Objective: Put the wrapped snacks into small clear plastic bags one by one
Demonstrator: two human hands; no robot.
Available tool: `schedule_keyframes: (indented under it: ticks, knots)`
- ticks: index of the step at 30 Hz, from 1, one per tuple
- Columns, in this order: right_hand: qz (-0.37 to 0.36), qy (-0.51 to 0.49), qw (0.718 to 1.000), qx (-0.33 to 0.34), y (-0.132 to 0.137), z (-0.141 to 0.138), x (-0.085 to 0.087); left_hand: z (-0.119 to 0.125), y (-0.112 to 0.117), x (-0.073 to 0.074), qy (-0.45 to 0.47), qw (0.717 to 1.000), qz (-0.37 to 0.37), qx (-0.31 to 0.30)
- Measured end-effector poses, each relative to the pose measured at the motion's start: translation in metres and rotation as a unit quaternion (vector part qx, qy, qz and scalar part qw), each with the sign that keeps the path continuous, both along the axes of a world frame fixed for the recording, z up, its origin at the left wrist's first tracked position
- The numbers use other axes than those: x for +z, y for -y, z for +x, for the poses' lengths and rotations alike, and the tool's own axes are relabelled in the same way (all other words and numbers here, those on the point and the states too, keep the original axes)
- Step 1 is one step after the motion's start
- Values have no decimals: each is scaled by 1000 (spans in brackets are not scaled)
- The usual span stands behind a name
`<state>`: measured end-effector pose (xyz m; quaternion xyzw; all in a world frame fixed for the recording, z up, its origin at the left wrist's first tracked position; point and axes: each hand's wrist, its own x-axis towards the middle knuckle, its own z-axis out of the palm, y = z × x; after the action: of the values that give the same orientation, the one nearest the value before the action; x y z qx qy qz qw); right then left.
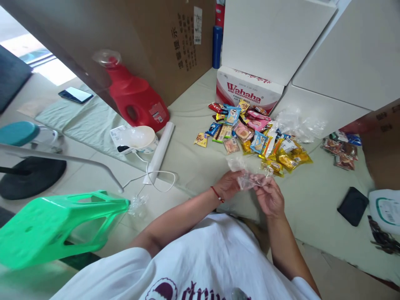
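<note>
- Clear plastic bag (246, 178) is crumpled between both hands, just below the middle of the frame and held up off the pale green mat (312, 196).
- On my feed the left hand (229, 185), with a red cord bracelet (216, 194) at the wrist, has its fingers closed on the left edge of the clear plastic bag.
- The right hand (270, 198) pinches the bag's right side between thumb and fingertips. The two hands are very close together.
- Just above the hands I see a heap of snack packets (250, 133) spread on the mat, with loose clear wrap (296, 123) at its right end.
- Behind the heap, a white Wahaha carton (246, 89) stands against tall white boxes (275, 37), and a blue bottle (216, 46) is upright to the left of them.
- A smaller snack pile (340, 152) lies near the right edge, well apart from the hands. A black pouch (353, 206) lies in the lower right.
- Left of centre I make out a white roll (159, 152), a white bowl-shaped appliance (137, 139) with a cord, and a red detergent jug (137, 100) beside a big cardboard box (162, 41).
- A smartphone (75, 95) lies flat in the upper left, and a green plastic stool (56, 227), tilted, fills the lower left.
</note>
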<state>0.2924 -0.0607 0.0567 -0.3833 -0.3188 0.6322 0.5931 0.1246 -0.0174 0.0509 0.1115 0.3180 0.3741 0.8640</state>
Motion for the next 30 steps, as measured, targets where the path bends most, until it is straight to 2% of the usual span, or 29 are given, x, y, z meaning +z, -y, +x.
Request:
schedule_keyframes:
  ticks: [3,5,7,9,10,12,14,15,16,17,20,22,23,25,28,30]
  knots:
    - [4,13,998,-67,7,22,-13,-21,-10,-4,-13,997,-17,77]
    - [-15,39,997,-58,12,34,-21,-32,-12,-6,-37,994,-12,97]
    - [-31,100,994,-41,17,42,-23,-37,-11,-7,-90,989,34,111]
    - [10,213,974,-74,17,44,-16,-36,-9,-8,-157,975,91,126]
    - [54,291,950,-96,15,42,-10,-34,-8,-8,-192,965,126,129]
    - [146,452,875,-97,8,35,3,-29,-7,-6,-251,938,204,123]
    - [188,558,808,-28,-3,22,13,-25,-6,-3,-293,911,274,99]
    - [187,575,796,5,-10,14,15,-25,-5,-2,-307,901,294,88]
    - [174,566,805,24,-16,7,15,-25,-4,-1,-308,900,298,79]
    - [150,534,832,27,-22,1,13,-26,-3,0,-299,906,290,67]
    - [26,346,938,-10,-34,-9,3,-33,1,-5,-241,941,239,-10]
    - [-48,218,974,-29,-37,-10,-1,-39,3,-10,-223,951,202,-64]
    - [-73,174,982,-29,-36,-9,-2,-42,4,-12,-233,952,187,-72]
    - [-107,124,986,-21,-34,-8,-1,-45,5,-13,-255,953,159,-46]
    - [-129,102,986,0,-29,-8,2,-43,2,-7,-239,963,125,14]
    - [-130,98,987,22,-27,-8,3,-37,-2,-3,-212,970,122,7]
